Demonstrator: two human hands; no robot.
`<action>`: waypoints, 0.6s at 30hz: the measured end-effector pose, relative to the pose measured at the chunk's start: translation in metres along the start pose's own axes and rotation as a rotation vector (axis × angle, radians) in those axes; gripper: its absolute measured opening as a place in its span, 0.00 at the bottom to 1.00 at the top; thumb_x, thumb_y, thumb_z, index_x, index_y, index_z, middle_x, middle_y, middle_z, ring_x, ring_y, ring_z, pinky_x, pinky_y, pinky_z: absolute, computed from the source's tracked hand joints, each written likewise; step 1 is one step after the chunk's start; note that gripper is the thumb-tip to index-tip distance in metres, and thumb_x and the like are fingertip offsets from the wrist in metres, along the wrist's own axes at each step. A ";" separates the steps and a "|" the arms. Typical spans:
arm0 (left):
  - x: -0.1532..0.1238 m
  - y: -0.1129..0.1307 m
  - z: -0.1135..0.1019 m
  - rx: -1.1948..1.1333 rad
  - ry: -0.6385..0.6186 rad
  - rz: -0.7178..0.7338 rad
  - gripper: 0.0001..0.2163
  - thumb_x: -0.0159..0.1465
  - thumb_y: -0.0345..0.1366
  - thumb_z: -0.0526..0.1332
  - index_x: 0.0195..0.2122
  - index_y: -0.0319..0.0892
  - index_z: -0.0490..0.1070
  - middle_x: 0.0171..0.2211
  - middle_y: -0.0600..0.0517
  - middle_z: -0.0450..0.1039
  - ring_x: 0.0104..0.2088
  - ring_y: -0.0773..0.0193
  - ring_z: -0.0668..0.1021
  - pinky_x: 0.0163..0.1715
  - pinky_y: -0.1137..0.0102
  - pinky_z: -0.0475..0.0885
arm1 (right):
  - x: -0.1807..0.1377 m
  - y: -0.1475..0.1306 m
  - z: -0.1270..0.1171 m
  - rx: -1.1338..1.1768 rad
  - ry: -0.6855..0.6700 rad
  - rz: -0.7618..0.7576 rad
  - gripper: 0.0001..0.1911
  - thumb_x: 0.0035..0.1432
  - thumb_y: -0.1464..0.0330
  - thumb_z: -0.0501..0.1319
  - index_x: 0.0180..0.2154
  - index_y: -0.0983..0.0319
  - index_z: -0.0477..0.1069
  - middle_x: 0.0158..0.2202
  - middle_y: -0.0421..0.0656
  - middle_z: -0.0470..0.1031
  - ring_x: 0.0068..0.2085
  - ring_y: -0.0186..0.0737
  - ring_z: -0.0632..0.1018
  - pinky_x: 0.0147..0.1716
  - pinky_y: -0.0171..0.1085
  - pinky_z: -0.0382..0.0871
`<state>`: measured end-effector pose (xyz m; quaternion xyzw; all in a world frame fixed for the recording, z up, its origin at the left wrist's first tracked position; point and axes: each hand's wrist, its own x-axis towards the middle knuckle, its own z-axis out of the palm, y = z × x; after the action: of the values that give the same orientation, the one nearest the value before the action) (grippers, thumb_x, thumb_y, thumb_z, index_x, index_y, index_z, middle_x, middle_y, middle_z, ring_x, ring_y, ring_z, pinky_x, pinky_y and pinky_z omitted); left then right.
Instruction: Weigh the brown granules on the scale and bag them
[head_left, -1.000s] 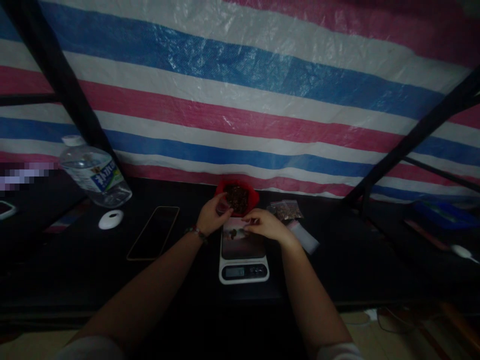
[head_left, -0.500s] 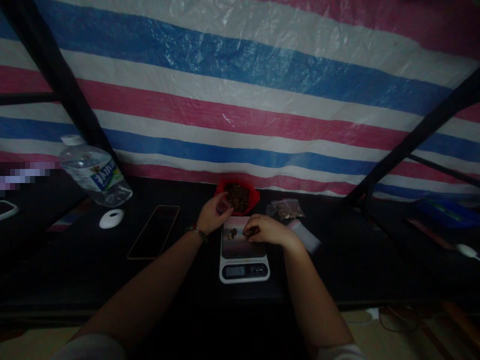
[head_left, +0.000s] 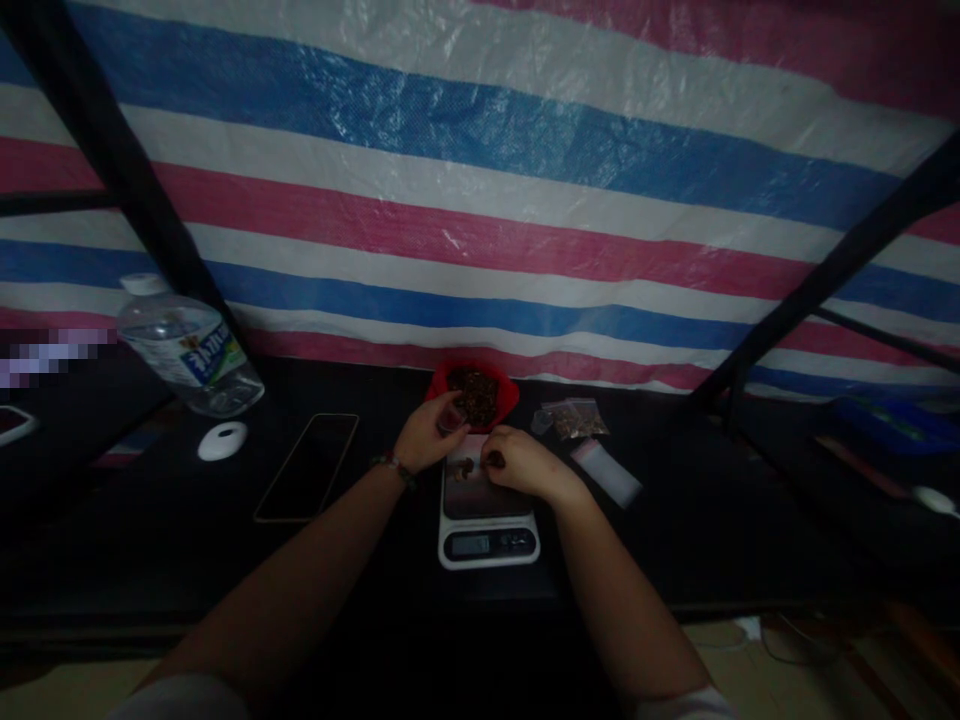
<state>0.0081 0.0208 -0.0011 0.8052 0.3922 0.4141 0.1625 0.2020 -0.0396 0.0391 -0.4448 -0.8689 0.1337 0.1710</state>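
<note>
My left hand (head_left: 426, 436) is closed around a small clear plastic cup (head_left: 451, 419), at the near left edge of a red bowl (head_left: 512, 394). Dark brown grains (head_left: 478, 388) fill much of that bowl. My right hand (head_left: 519, 464) hovers over or rests on the plate of a white kitchen scale (head_left: 489, 560); which one, I cannot tell. Its fingers are curled into a pinch, and whatever lies between them is hidden. A few brown and pale shapes (head_left: 463, 468) show on the scale plate, too dim to identify. The scale's display is unreadable.
Right of the bowl lie a zip bag of brown bits (head_left: 581, 418) and a whitish packet (head_left: 606, 472). A phone (head_left: 307, 468), a white rounded case (head_left: 223, 440) and a large clear bottle (head_left: 191, 345) stand or lie to the left. Striped sheeting (head_left: 480, 230) hangs behind the black table.
My right hand has shifted slightly left over the scale plate, its fingers more curled. My left hand with the cup has barely moved.
</note>
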 end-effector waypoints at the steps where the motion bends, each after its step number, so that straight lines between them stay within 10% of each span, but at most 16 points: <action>1: 0.000 0.001 -0.001 0.011 -0.011 0.013 0.25 0.57 0.40 0.61 0.55 0.40 0.62 0.38 0.47 0.75 0.38 0.59 0.77 0.42 0.63 0.71 | 0.000 0.000 -0.002 0.039 0.044 0.002 0.08 0.46 0.80 0.60 0.29 0.63 0.73 0.32 0.42 0.72 0.36 0.36 0.72 0.37 0.33 0.65; 9: 0.000 0.016 -0.003 0.081 -0.178 0.167 0.28 0.52 0.39 0.64 0.54 0.41 0.64 0.39 0.47 0.75 0.41 0.55 0.76 0.43 0.62 0.69 | 0.008 -0.005 -0.003 0.256 0.393 -0.082 0.07 0.48 0.78 0.60 0.30 0.62 0.72 0.35 0.42 0.70 0.38 0.36 0.73 0.40 0.35 0.67; 18: -0.003 0.017 0.004 0.000 -0.154 0.149 0.25 0.52 0.38 0.63 0.52 0.43 0.66 0.44 0.47 0.74 0.44 0.54 0.76 0.46 0.62 0.69 | 0.020 -0.006 0.014 0.263 0.448 -0.077 0.07 0.54 0.75 0.58 0.32 0.60 0.73 0.35 0.43 0.73 0.40 0.37 0.74 0.42 0.36 0.68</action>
<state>0.0186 0.0085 0.0050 0.8616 0.3175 0.3618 0.1611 0.1808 -0.0283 0.0320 -0.4037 -0.8008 0.1371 0.4205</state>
